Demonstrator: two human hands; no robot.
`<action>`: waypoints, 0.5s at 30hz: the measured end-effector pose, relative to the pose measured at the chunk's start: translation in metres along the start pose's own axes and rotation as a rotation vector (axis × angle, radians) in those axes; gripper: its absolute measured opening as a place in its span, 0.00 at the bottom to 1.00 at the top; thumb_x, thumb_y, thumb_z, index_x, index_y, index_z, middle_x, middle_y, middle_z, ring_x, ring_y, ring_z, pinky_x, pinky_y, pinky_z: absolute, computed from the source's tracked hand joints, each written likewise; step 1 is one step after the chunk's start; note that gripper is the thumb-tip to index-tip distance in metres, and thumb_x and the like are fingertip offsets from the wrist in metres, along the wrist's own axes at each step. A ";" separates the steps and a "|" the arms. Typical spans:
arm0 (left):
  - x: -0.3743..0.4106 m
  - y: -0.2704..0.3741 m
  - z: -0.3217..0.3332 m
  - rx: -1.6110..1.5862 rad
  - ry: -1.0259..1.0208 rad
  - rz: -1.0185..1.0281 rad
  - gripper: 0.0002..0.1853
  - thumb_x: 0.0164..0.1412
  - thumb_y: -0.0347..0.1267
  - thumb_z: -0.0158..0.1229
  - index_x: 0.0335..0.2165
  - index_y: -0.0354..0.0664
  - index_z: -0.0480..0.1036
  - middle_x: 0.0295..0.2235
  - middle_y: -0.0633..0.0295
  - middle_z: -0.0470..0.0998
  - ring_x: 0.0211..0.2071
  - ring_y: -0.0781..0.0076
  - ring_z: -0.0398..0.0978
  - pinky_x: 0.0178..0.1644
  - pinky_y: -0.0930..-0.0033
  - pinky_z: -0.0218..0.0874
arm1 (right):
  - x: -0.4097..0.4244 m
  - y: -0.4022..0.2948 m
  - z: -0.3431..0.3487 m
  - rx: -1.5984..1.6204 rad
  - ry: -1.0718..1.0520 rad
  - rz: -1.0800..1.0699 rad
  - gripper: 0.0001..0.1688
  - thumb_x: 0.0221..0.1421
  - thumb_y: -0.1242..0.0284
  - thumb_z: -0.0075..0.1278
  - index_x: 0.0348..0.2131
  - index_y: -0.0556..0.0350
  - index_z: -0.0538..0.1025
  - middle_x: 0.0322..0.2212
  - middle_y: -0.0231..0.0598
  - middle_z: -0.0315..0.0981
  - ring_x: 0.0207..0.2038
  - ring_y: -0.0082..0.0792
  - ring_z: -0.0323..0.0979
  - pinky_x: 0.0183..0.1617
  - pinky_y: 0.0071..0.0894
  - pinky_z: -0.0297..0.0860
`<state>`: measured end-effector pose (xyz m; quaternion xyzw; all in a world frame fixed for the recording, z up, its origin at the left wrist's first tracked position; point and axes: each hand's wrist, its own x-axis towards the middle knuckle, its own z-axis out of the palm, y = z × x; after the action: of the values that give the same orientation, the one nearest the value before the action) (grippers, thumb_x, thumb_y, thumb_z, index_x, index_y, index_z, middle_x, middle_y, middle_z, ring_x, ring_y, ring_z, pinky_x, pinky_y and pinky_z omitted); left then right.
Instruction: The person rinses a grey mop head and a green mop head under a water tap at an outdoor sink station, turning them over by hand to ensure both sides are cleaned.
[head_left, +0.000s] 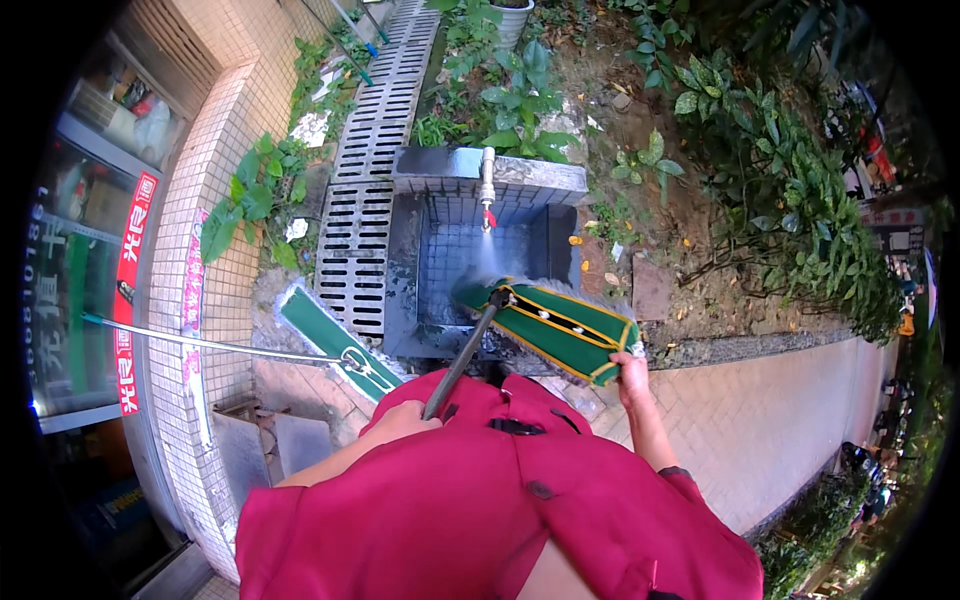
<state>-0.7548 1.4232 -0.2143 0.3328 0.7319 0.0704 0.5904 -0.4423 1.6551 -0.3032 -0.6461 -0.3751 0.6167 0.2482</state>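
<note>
My left hand (409, 421) grips the dark pole (463, 356) of a flat mop. At the pole's far end is a wide green mop head (570, 330) with yellow edging and a shaggy grey fringe. The fingers of my right hand (631, 373) pinch its right end. The mop head's left end reaches over a tiled basin (450, 255). Water sprays from a tap (487, 214) with a red handle and falls onto that end.
A second green flat mop (315, 322) lies left of the basin, its metal pole (225, 345) stretching towards the tiled wall (232, 142). A slotted drain cover (360, 217) runs beside the basin. Plants (787, 165) grow on the right, above a paved path (735, 420).
</note>
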 end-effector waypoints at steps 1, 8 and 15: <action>0.010 -0.010 0.004 -0.048 0.020 0.010 0.18 0.43 0.39 0.49 0.24 0.31 0.69 0.20 0.47 0.71 0.25 0.56 0.71 0.31 0.63 0.61 | 0.003 0.007 0.012 -0.069 -0.012 -0.002 0.09 0.37 0.76 0.46 0.26 0.56 0.70 0.17 0.29 0.66 0.17 0.22 0.61 0.16 0.20 0.53; 0.025 0.013 -0.015 -0.096 -0.066 -0.052 0.19 0.42 0.38 0.49 0.21 0.27 0.69 0.16 0.53 0.71 0.16 0.65 0.70 0.24 0.69 0.61 | 0.015 0.069 0.047 0.085 0.083 0.239 0.13 0.37 0.80 0.47 0.29 0.64 0.68 0.22 0.41 0.67 0.23 0.36 0.67 0.23 0.39 0.65; 0.024 -0.008 0.006 0.112 -0.160 0.075 0.25 0.44 0.45 0.51 0.30 0.29 0.68 0.27 0.40 0.71 0.33 0.50 0.70 0.36 0.60 0.60 | -0.014 0.027 -0.061 0.058 0.160 0.236 0.13 0.37 0.79 0.42 0.29 0.59 0.68 0.20 0.35 0.67 0.22 0.30 0.67 0.23 0.27 0.64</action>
<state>-0.7544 1.4291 -0.2401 0.3969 0.6722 0.0246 0.6246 -0.3773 1.6368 -0.3086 -0.7253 -0.2576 0.5988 0.2216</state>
